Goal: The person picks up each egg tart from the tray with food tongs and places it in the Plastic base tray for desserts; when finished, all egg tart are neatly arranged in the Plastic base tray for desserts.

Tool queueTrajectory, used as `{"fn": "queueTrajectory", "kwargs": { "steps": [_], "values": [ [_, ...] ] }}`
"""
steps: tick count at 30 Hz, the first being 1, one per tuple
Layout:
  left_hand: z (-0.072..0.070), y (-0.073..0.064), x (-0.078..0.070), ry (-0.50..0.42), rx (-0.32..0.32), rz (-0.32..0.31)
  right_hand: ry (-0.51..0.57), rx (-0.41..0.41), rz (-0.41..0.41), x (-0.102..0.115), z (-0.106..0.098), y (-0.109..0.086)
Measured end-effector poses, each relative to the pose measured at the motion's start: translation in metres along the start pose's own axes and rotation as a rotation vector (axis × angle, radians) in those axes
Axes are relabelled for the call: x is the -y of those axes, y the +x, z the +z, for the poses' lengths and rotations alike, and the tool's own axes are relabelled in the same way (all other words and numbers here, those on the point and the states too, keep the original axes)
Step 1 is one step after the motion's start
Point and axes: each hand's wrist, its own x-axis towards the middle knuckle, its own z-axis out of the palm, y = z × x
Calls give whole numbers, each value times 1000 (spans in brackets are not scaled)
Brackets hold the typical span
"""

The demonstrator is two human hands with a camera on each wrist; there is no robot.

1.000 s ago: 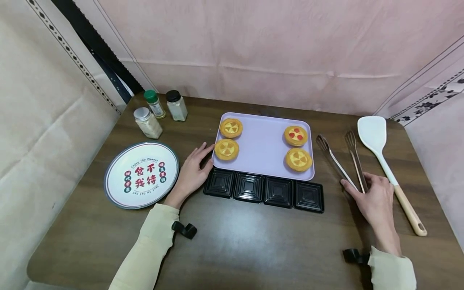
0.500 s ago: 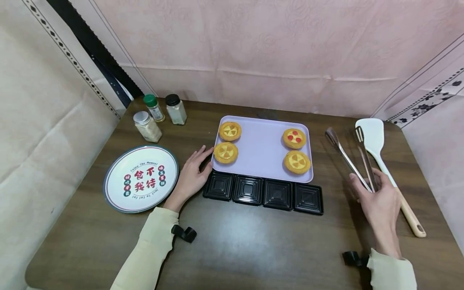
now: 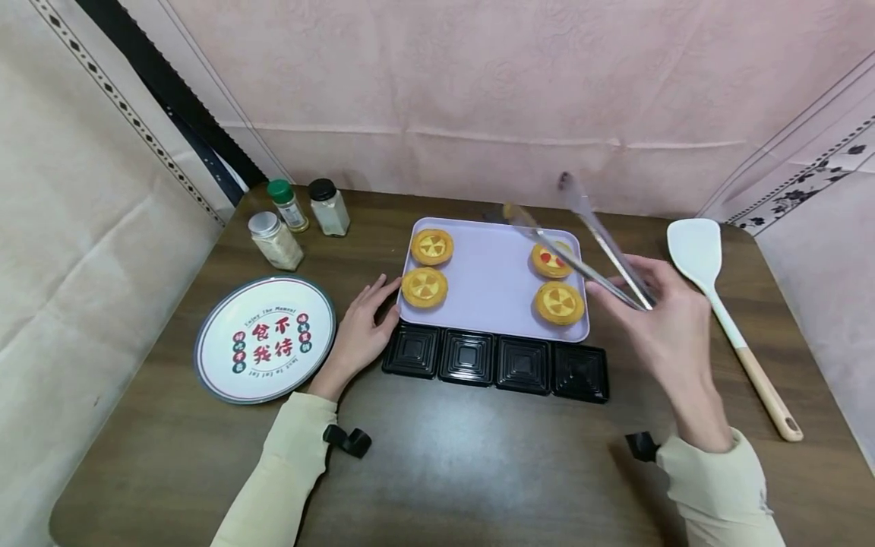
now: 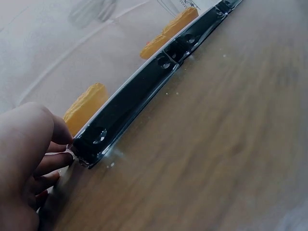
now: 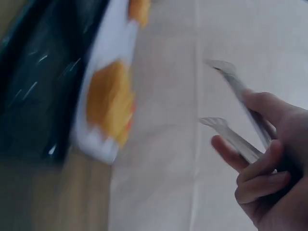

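The right hand (image 3: 666, 327) has its grip clamped round slim, glossy silver tongs (image 3: 611, 247), two long arms spread in a V with flared tips, raised at the right end of the lilac tray (image 3: 492, 281); the left hand (image 3: 362, 328), fingers loosely extended, touches the tray's left edge.

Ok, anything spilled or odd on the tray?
Nothing looks plainly spilled or broken. One mismatch: the red-topped tart; the other three tarts on the tray have yellow tops.

Printed white plate (image 3: 265, 339), three capped jars (image 3: 295, 216) beyond it; white spatula (image 3: 729, 323) with wooden handle (image 3: 769, 395), pink cloth (image 3: 437, 91) behind
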Motion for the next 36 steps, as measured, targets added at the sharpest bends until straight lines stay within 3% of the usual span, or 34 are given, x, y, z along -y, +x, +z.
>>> {"fn": "queueTrajectory", "kwargs": {
  "steps": [8,15,21,36],
  "values": [
    [1,-1,0,-6,-12,20,-4,90,-127,46,53,8],
    [3,-2,0,2,-12,26,-4,219,-123,60,91,2],
    [1,-1,0,2,-25,36,-8,257,-123,65,102,0],
    [1,0,0,3,-22,41,-17,335,-110,63,108,0]
  ]
}}
